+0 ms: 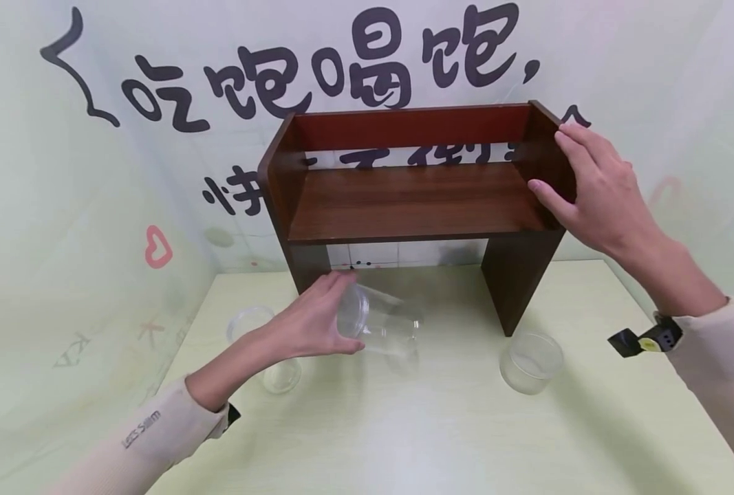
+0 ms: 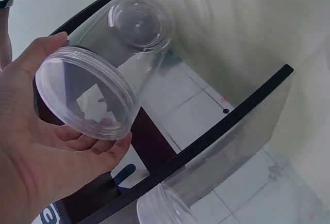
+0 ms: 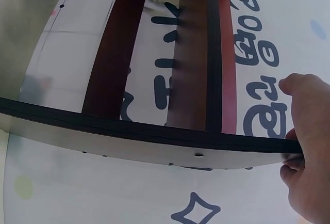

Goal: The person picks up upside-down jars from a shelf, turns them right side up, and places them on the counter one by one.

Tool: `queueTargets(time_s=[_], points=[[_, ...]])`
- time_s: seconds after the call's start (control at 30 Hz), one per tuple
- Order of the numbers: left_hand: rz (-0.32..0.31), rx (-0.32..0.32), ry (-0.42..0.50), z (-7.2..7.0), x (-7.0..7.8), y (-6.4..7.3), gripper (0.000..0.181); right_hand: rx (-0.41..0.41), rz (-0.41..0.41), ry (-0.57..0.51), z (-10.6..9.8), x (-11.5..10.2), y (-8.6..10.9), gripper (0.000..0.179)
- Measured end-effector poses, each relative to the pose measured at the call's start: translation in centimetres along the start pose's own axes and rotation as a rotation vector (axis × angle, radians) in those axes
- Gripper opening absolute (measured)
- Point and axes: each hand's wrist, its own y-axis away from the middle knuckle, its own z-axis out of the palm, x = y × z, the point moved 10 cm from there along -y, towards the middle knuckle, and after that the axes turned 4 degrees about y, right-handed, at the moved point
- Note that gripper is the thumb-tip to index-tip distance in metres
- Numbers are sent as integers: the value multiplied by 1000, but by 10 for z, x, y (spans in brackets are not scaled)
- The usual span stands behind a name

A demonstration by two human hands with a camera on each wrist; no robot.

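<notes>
My left hand point(image 1: 307, 320) grips a clear plastic jar point(image 1: 388, 330) round its lid end. The jar lies tilted on its side, base pointing right, within the lower opening of a dark brown wooden desktop shelf point(image 1: 413, 199). In the left wrist view the jar's wide ribbed lid point(image 2: 85, 92) sits between thumb and fingers. Up at the shelf's right side panel, my right hand point(image 1: 608, 189) holds the upper edge, thumb on the inner face. The right wrist view shows that panel point(image 3: 154, 146) running in between thumb and fingers.
Another clear jar point(image 1: 282, 377) stands left of the shelf, partly hidden by my left forearm. A short clear round container point(image 1: 530, 364) sits by the shelf's front right foot. Behind the pale tabletop point(image 1: 404, 433) rises a wall sheet point(image 1: 206, 41) with black lettering.
</notes>
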Motion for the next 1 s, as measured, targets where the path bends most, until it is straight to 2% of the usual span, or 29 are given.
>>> queueTargets(time_s=[0.13, 0.43, 0.8, 1.0], points=[[24, -37, -41, 6, 1, -3, 105, 5, -6, 6, 0, 0, 0, 73], [-5, -119, -94, 24, -3, -11, 107, 7, -12, 22, 0, 0, 0, 76], [50, -178, -157, 46, 2, -16, 103, 22, -27, 31, 1, -2, -1, 75], [32, -232, -183, 55, 3, -19, 103, 21, -20, 35, 0, -1, 0, 74]])
